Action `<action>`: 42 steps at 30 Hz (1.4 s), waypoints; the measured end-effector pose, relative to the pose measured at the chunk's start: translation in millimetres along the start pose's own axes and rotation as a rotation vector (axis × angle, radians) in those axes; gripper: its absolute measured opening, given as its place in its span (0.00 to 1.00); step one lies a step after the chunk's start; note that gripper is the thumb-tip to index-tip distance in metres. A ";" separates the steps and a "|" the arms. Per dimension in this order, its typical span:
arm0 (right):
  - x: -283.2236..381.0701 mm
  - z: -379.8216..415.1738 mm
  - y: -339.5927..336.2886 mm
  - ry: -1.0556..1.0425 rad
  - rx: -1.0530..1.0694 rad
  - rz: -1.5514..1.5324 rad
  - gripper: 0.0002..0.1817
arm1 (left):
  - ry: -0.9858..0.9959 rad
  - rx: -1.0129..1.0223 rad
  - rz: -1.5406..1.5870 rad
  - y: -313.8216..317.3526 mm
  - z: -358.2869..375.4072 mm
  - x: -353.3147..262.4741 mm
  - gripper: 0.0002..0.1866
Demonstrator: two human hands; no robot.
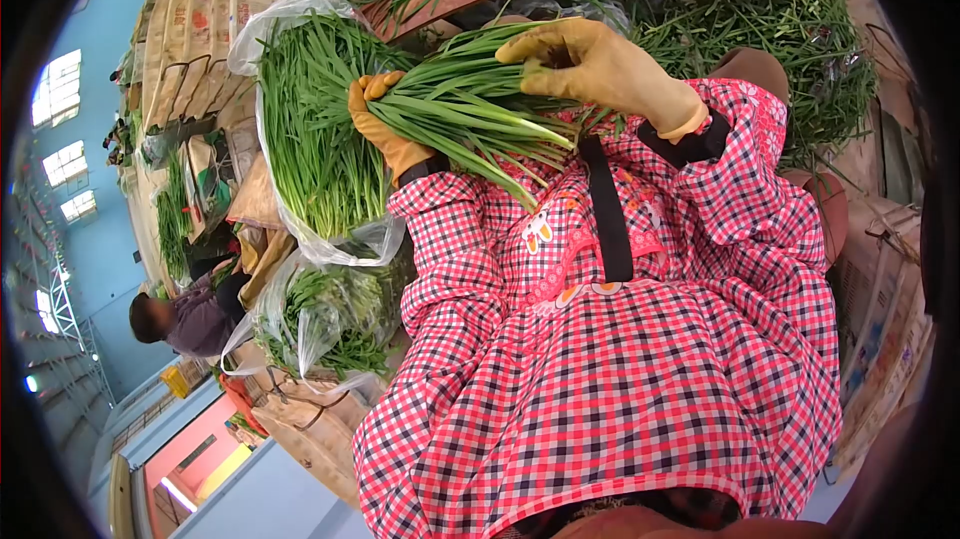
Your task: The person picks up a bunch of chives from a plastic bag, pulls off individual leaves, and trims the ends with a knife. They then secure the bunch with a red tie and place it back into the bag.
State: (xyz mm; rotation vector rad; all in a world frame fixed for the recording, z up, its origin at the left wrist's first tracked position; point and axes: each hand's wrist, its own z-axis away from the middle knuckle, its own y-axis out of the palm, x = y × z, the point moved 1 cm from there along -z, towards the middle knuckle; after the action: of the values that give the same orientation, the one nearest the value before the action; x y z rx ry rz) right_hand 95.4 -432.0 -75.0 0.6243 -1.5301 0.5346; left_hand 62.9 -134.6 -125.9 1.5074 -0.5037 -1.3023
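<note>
My left hand [385, 129], in a tan rubber glove, is closed around a bunch of garlic chives [450, 104]. The bunch lies slantwise across my lap, its pale stem ends pointing right and down. Just above the stems is my right hand [605, 69], gloved alike. Its thumb and fingers curve toward each other with a gap between them, and I see nothing gripped there. Beside my left hand, a large pile of chives [315, 129] fills an open clear plastic bag [355, 251].
A reddish-brown bench [450, 7] at the top carries more chives. Loose trimmings [760, 49] are heaped at upper right. A second plastic bag of greens [335, 314] stands lower left. Woven sacks [205, 24] and another person [190, 319] are farther left.
</note>
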 end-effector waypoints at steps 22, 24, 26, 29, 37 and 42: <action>-16.6 -3.3 14.3 -0.296 -0.088 0.124 0.37 | -0.092 0.130 0.185 5.4 3.8 -2.0 0.11; -14.7 -2.6 14.1 -0.231 -0.069 -0.018 0.35 | -0.089 0.135 0.166 5.1 1.3 -3.1 0.11; -12.1 -2.3 13.3 -0.194 -0.073 -0.023 0.34 | -0.061 0.115 0.103 4.8 1.8 -3.6 0.11; -10.4 -4.8 11.9 -0.163 -0.101 0.075 0.32 | -0.012 0.060 0.011 4.5 -0.8 -3.3 0.11; -8.5 -12.8 9.1 -0.128 -0.161 0.082 0.29 | 0.051 0.036 -0.047 11.2 4.8 0.7 0.13; -10.6 -14.4 8.5 -0.095 -0.126 0.082 0.30 | 0.049 -0.014 -0.052 6.3 3.5 3.1 0.13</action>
State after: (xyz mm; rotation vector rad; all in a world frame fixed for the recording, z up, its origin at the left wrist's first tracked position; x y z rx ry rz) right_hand 100.4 -415.4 -84.5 0.4970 -1.6711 0.4716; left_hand 62.7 -141.0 -121.4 1.5457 -0.4256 -1.3036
